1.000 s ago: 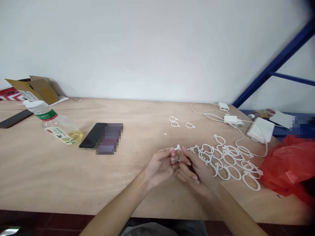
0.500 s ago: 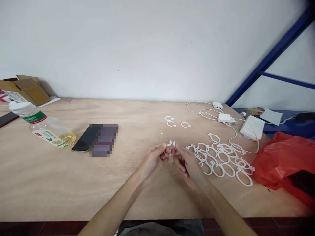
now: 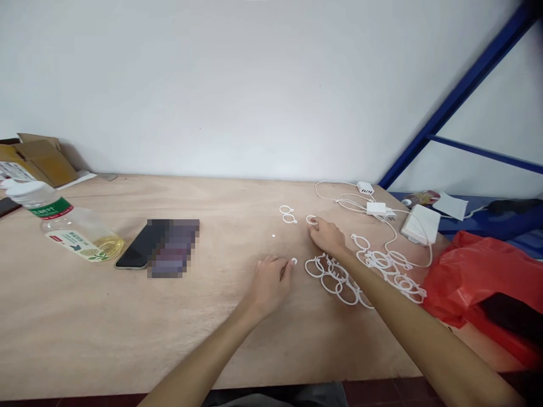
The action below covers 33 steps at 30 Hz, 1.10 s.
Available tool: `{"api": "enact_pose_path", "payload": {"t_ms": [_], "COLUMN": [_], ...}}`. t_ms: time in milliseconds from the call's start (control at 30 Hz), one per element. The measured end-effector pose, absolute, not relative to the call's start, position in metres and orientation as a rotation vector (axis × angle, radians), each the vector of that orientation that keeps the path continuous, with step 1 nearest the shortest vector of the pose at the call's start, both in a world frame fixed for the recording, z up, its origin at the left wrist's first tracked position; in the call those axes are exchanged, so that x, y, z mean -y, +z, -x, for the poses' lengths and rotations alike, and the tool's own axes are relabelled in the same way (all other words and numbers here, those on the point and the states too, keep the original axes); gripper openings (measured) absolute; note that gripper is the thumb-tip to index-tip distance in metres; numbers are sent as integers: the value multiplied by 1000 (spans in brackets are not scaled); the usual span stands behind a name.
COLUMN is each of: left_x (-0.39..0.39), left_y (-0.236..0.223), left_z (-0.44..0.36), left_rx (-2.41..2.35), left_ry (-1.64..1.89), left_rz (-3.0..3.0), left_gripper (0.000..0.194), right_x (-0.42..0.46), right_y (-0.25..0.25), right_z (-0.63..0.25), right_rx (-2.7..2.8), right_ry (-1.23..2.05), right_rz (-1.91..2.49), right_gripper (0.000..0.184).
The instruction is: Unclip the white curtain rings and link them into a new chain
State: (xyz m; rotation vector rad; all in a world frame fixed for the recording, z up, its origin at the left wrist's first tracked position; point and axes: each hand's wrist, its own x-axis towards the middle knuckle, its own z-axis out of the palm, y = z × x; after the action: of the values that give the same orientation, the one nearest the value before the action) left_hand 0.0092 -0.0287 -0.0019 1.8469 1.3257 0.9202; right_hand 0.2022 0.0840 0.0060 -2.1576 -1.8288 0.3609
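Observation:
My left hand point(image 3: 271, 282) rests low over the wooden table, its fingers closed. A small white round piece point(image 3: 294, 261) shows at the tips of the thumb and forefinger. Farther back and to the right, my right hand point(image 3: 326, 234) has its fingertips on a white plastic ring point(image 3: 311, 219) with its curled fingers partly hiding it. Two more rings point(image 3: 289, 219) lie touching each other to the left of that hand. A tiny white disc point(image 3: 273, 236) is on the wood between the hands and those rings. Under my right forearm spreads a pile of white rings point(image 3: 331, 282), partly covered.
A bottle point(image 3: 63, 220) leans at the left, near a phone point(image 3: 136, 249) and a cardboard box point(image 3: 46, 161). White cables and a charger point(image 3: 376, 208) lie at the back right, with a white box point(image 3: 421, 224) and a red plastic bag point(image 3: 483, 271).
My right hand has left my left hand and reached back to the single ring. My left hand has come down slightly, turning palm downward. The view has shifted a little.

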Motion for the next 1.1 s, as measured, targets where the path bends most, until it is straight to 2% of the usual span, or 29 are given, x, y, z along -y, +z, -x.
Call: {"api": "enact_pose_path", "payload": {"t_ms": [133,233,333,467,567,633,733,833,1100], "left_x": [26,28,35,44,45,41,32,28,54], "left_y": [-6,-8,-6,-1,4,7,13,17,23], "left_z": [-10,-9,-11,-14,-13,-10,-2,5,17], "left_rx": [-1324,-1323,-1238,-950,-817,-948,-1166,-1144,-1017], "left_ry": [1016,953,838,810,926,1070,1183,1118,997], "left_rz": [-1798,-1924,-2154,-2252,-2100,-1863,-1532,-1444,-1304], "left_gripper": [29,24,21,20,17,13,22,29,29], "right_x": [-97,-95,-83,-53,-28,-14,5,22,52], "right_y": [3,6,11,14,16,20,26,29,31], "right_z": [-200,-199,-195,-184,-176,-171,-162,-152,-140], "right_rx": [1890,1929,1957,1781,1564,1528,1496,1452,1284], "right_ry": [326,344,422,659,821,844,896,1039,1405], "right_rz": [2158,2089,1966,1680,1418,1364,1341,1311,1195], "right_gripper": [40,33,28,30,28,28,32,38,41]}}
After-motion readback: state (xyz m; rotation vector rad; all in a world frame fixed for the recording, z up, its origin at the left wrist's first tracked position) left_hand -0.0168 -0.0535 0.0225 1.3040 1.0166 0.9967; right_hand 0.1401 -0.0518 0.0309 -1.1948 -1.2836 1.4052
